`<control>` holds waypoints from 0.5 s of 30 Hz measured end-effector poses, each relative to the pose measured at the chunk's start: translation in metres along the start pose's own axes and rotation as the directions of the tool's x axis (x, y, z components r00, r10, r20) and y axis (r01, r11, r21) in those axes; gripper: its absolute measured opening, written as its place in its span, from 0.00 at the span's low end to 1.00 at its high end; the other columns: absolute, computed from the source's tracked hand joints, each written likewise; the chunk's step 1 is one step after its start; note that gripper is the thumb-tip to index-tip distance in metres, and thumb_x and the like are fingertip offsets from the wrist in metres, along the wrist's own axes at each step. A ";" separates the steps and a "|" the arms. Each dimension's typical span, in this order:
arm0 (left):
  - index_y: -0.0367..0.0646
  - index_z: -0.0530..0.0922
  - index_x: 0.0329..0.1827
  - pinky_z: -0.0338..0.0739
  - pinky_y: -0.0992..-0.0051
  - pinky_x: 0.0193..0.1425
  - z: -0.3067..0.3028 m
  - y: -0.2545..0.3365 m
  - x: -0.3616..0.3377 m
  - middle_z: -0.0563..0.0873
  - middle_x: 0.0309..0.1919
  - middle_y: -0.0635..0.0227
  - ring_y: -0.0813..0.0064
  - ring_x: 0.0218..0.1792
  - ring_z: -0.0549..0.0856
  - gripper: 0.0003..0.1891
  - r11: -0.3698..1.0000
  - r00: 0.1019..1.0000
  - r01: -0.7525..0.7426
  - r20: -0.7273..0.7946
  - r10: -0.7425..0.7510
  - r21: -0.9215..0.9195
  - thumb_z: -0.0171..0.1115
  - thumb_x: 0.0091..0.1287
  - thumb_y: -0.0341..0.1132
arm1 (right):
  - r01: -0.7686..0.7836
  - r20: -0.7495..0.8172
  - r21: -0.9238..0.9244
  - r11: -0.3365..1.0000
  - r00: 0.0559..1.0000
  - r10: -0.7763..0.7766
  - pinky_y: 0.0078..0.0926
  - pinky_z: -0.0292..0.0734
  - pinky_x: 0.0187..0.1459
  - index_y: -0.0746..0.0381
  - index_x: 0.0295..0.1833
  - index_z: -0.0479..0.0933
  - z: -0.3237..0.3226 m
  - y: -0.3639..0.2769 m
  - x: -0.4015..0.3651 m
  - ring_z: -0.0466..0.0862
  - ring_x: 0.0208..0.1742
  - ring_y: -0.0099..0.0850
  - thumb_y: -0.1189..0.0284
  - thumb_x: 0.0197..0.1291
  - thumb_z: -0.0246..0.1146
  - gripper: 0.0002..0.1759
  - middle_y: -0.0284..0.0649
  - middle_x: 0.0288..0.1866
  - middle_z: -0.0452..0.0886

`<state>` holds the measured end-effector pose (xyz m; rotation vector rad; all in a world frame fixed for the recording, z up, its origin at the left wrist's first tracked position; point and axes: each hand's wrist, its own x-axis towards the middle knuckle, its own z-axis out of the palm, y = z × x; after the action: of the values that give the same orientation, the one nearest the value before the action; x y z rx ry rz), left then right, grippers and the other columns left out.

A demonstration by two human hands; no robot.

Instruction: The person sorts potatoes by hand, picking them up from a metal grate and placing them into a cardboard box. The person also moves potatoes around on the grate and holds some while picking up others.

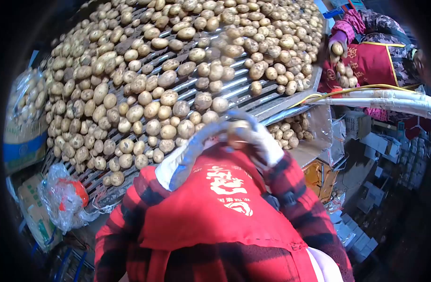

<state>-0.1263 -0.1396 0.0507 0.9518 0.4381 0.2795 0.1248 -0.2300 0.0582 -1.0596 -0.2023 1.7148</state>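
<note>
Both hands wear white and grey gloves and meet in front of the red apron (220,197), at the near edge of the slatted rack (267,105). My right hand (262,141) is curled around a potato (238,130). Beside it, my left hand (189,152) reaches in from the left with its fingers bent near the same potato; what its fingertips hold is blurred and partly hidden. Many loose potatoes (152,109) lie over the slats just beyond the hands.
At the upper right a co-worker's hand (339,40) holds potatoes. White pipes (380,101) run along the right. Below the rack are more potatoes (285,135) and an orange crate (319,177). Clear plastic bags (60,197) hang at the left.
</note>
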 end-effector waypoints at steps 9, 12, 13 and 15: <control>0.35 0.68 0.82 0.61 0.59 0.86 -0.026 -0.003 0.009 0.74 0.79 0.58 0.62 0.80 0.72 0.45 0.990 0.958 0.104 -0.258 -0.125 -0.090 0.61 0.76 0.65 | -0.130 -0.453 -0.880 0.456 0.514 -0.728 0.48 0.75 0.73 0.62 0.78 0.75 -0.123 -0.028 -0.038 0.80 0.72 0.51 0.65 0.66 0.71 0.36 0.57 0.71 0.81; 0.34 0.67 0.82 0.64 0.59 0.84 -0.034 -0.010 0.013 0.75 0.78 0.56 0.63 0.78 0.75 0.41 0.995 0.966 0.040 -0.251 -0.063 -0.096 0.61 0.80 0.60 | -0.200 -0.214 -0.973 0.110 0.624 -0.752 0.46 0.77 0.69 0.65 0.80 0.71 -0.074 -0.044 0.052 0.83 0.67 0.54 0.54 0.69 0.67 0.40 0.61 0.70 0.81; 0.34 0.68 0.82 0.65 0.60 0.84 -0.034 -0.012 0.014 0.76 0.77 0.56 0.63 0.78 0.75 0.40 0.996 0.964 0.031 -0.262 -0.052 -0.082 0.60 0.80 0.59 | -0.208 -0.153 -0.978 0.028 0.618 -0.771 0.52 0.78 0.67 0.63 0.80 0.70 -0.066 -0.046 0.086 0.83 0.66 0.56 0.52 0.69 0.66 0.41 0.62 0.67 0.83; 0.34 0.70 0.80 0.67 0.61 0.83 -0.035 -0.011 0.013 0.78 0.76 0.57 0.63 0.76 0.76 0.38 0.999 0.956 0.004 -0.294 -0.018 -0.049 0.60 0.81 0.58 | -0.475 -0.262 -0.878 -0.067 0.591 -0.763 0.52 0.77 0.69 0.58 0.78 0.72 -0.066 -0.039 0.154 0.79 0.70 0.58 0.54 0.68 0.66 0.37 0.61 0.69 0.78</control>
<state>-0.1311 -0.1149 0.0212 0.8625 0.7065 0.4228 0.1930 -0.1080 -0.0419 -2.7051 -1.1620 0.1665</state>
